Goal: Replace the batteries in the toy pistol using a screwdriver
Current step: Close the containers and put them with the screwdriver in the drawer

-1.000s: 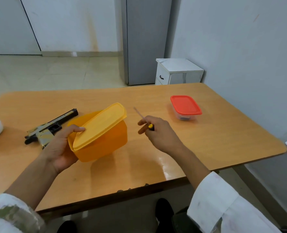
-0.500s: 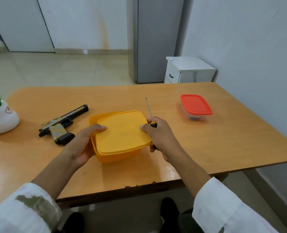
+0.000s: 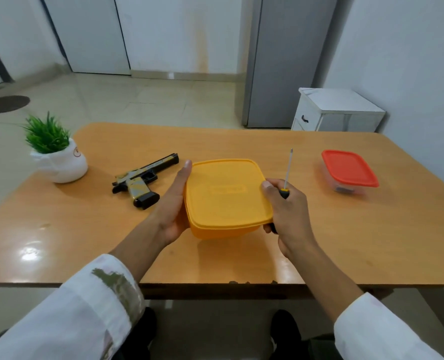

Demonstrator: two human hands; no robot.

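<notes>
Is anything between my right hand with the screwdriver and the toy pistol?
Yes. The lidded yellow container sits between the right hand, gripping the screwdriver, and the toy pistol; the left hand, flat against the container's left side, is in that path too.

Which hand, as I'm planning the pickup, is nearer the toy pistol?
Left. The left hand rests against the yellow box's side, just right of the toy pistol; the right hand, gripping the screwdriver, is beyond the box.

You are holding your left hand [image 3: 175, 203] flat, fingers straight, palm pressing the yellow container [image 3: 226, 193] on its left side; your right hand [image 3: 285, 211] is gripping the screwdriver [image 3: 288, 167], thumb touching the container's right edge
</notes>
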